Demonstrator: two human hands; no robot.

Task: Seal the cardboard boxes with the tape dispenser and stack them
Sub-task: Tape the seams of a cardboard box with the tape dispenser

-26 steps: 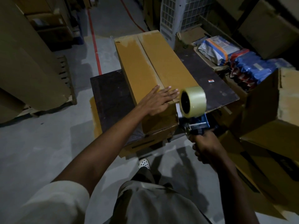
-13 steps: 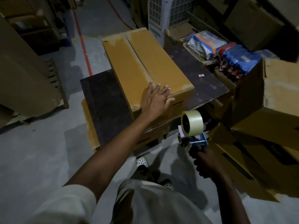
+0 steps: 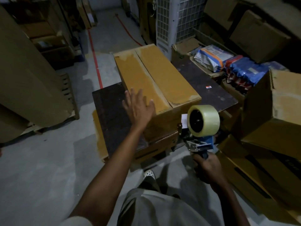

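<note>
Fingers (image 3: 130,99) of left hand (image 3: 138,110) straight, spread, holding nothing; poised over near left corner of cardboard box (image 3: 162,79), contact unclear. Fingers (image 3: 199,162) of right hand (image 3: 207,166) curled round handle of tape dispenser (image 3: 199,144), just off near end of box, roll upward. Box lying lengthwise on dark surface (image 3: 110,118), centre seam showing. Likely risk: unbraced box sliding under tape pull, strip landing skewed off seam or wrinkling.

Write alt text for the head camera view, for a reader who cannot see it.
A person's open left hand is at the near left corner of a long cardboard box lying on a dark board, while the right hand grips a tape dispenser near the box's front end.
</note>
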